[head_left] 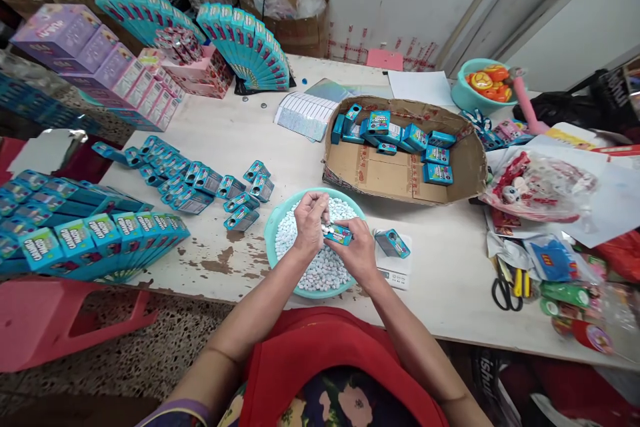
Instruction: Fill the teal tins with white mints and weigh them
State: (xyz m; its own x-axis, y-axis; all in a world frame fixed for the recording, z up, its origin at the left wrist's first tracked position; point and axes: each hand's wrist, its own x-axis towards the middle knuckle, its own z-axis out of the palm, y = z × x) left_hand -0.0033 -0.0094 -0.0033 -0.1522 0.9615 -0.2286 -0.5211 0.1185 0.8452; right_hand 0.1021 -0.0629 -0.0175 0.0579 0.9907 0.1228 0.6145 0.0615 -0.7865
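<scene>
White table (440,267) — teal bowl (271,233), boxes (200,180), cardboard tray (390,177)

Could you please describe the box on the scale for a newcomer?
Find the big teal bowl of white pellets. A white scale sits right of it. The small teal box lies alone on that scale, unlike those piled in the cardboard tray.

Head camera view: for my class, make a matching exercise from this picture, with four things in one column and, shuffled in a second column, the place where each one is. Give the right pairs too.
Things
1. small teal box
2. white pellets
3. scissors
4. white scale

Places
A. in the teal bowl
B. right of the bowl, under a second teal box
C. in the right hand
D. far right on the table, among packets

Pairs: 1-C, 2-A, 3-D, 4-B
</scene>
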